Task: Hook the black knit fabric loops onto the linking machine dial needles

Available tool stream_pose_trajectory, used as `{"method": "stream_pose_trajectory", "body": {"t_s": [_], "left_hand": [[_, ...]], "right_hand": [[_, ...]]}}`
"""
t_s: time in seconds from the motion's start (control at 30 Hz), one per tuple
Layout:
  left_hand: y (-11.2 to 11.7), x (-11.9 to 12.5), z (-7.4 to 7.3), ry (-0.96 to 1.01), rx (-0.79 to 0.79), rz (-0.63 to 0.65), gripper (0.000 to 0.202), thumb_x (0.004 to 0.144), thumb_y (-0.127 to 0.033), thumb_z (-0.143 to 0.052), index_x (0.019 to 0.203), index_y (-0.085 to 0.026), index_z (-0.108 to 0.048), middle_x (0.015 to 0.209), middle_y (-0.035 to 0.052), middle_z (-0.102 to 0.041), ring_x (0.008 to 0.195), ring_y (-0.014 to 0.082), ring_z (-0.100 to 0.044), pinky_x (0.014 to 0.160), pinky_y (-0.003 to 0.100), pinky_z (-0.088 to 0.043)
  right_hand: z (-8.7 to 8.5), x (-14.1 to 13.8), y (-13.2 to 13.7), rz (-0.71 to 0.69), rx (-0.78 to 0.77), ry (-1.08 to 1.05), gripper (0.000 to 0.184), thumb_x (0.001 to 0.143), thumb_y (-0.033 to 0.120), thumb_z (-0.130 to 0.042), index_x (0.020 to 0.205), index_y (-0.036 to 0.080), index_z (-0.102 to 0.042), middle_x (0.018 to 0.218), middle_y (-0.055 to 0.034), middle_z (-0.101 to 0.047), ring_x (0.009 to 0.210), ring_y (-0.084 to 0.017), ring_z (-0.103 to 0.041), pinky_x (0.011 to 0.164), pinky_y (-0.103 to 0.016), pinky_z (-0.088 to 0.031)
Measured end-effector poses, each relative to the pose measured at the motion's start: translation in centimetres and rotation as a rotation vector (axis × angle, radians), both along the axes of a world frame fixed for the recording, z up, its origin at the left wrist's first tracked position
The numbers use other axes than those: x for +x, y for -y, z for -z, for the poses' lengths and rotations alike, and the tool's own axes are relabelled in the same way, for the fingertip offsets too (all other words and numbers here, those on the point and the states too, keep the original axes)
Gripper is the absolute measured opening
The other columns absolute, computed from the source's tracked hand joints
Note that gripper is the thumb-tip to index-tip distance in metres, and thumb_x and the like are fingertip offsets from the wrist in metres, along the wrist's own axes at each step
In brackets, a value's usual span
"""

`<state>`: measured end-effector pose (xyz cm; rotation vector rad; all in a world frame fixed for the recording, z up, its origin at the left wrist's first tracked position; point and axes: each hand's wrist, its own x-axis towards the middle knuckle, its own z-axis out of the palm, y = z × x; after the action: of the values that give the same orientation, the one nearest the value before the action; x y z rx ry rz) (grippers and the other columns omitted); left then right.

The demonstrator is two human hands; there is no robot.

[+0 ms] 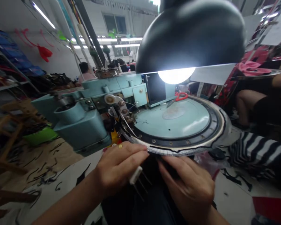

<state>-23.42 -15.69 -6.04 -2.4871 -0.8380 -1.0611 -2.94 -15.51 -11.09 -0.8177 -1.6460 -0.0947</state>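
My left hand (121, 165), with a yellow ring on one finger, presses its closed fingertips on the front edge of the round toothed dial (164, 152). Below it, dark knitted fabric (152, 200) hangs down toward my lap. Pinched at the dial's rim, the fabric's upper edge is in my right hand (187, 181), thumb below and fingers above. A small white piece with thin metal prongs (136, 175) sticks out beneath my left fingers; how it is held is hidden. A black fabric edge runs along the dial's pins toward the right.
The turquoise machine head (84, 125) stands left of the dial. Red-handled scissors (180, 96) lie on the dial top, under a large black lamp (192, 37). Striped fabric (255, 156) is at right. Dark scraps (234, 178) lie on the white tabletop. Another person sits far right.
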Motion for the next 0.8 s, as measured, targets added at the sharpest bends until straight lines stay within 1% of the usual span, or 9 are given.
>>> {"method": "stream_pose_trajectory", "body": {"t_s": [0.13, 0.33, 0.53, 0.6, 0.7, 0.8], "left_hand": [[-0.1, 0.3, 0.0, 0.067, -0.002, 0.031, 0.016, 0.091, -0.013, -0.064, 0.105, -0.015, -0.072, 0.104, 0.0096, -0.075, 0.092, 0.0166, -0.071, 0.077, 0.026, -0.058], [-0.1, 0.5, 0.1, 0.088, -0.014, 0.024, 0.013, 0.091, -0.015, -0.065, 0.103, -0.015, -0.072, 0.102, 0.0095, -0.076, 0.09, 0.017, -0.072, 0.077, 0.027, -0.059], [-0.1, 0.7, 0.2, 0.157, -0.041, 0.035, 0.015, 0.087, -0.011, -0.071, 0.101, -0.015, -0.072, 0.101, 0.0079, -0.075, 0.09, 0.0154, -0.071, 0.079, 0.026, -0.06], [-0.2, 0.5, 0.2, 0.108, -0.02, 0.028, 0.02, 0.087, -0.01, -0.07, 0.106, -0.014, -0.072, 0.107, 0.0101, -0.075, 0.095, 0.0173, -0.071, 0.08, 0.028, -0.06], [-0.6, 0.2, -0.3, -0.04, 0.014, 0.016, 0.029, 0.088, -0.01, -0.067, 0.117, -0.012, -0.068, 0.118, 0.0159, -0.071, 0.103, 0.0235, -0.07, 0.081, 0.034, -0.06], [-1.1, 0.1, -1.1, -0.132, 0.014, 0.04, 0.026, 0.09, -0.009, -0.063, 0.115, -0.011, -0.068, 0.117, 0.0164, -0.072, 0.099, 0.0247, -0.07, 0.078, 0.035, -0.06]], "right_hand": [[-0.1, -0.1, 0.0, 0.001, 0.013, -0.003, 0.003, 0.088, 0.015, -0.071, 0.087, 0.016, -0.074, 0.07, -0.0024, -0.076, 0.057, -0.015, -0.07, 0.06, -0.027, -0.05], [-0.2, 0.0, 0.0, -0.014, -0.003, -0.019, 0.003, 0.086, 0.012, -0.072, 0.086, 0.015, -0.074, 0.07, -0.002, -0.075, 0.059, -0.014, -0.07, 0.062, -0.026, -0.05], [-0.5, -0.4, 0.0, -0.033, -0.013, -0.033, 0.004, 0.085, 0.011, -0.073, 0.087, 0.015, -0.074, 0.073, -0.0024, -0.077, 0.06, -0.014, -0.071, 0.063, -0.025, -0.051], [-0.7, -0.4, 0.1, -0.026, -0.016, -0.045, 0.005, 0.085, 0.011, -0.073, 0.086, 0.016, -0.074, 0.073, -0.0019, -0.077, 0.06, -0.014, -0.072, 0.063, -0.025, -0.052], [-1.0, 0.5, 0.5, -0.027, -0.062, -0.053, 0.005, 0.085, 0.012, -0.073, 0.085, 0.017, -0.073, 0.073, -0.0007, -0.076, 0.061, -0.013, -0.071, 0.063, -0.023, -0.053], [-1.4, 2.3, 1.3, -0.039, -0.15, -0.003, 0.004, 0.087, 0.014, -0.07, 0.086, 0.018, -0.073, 0.077, -0.0013, -0.075, 0.067, -0.012, -0.071, 0.067, -0.021, -0.054]]}}
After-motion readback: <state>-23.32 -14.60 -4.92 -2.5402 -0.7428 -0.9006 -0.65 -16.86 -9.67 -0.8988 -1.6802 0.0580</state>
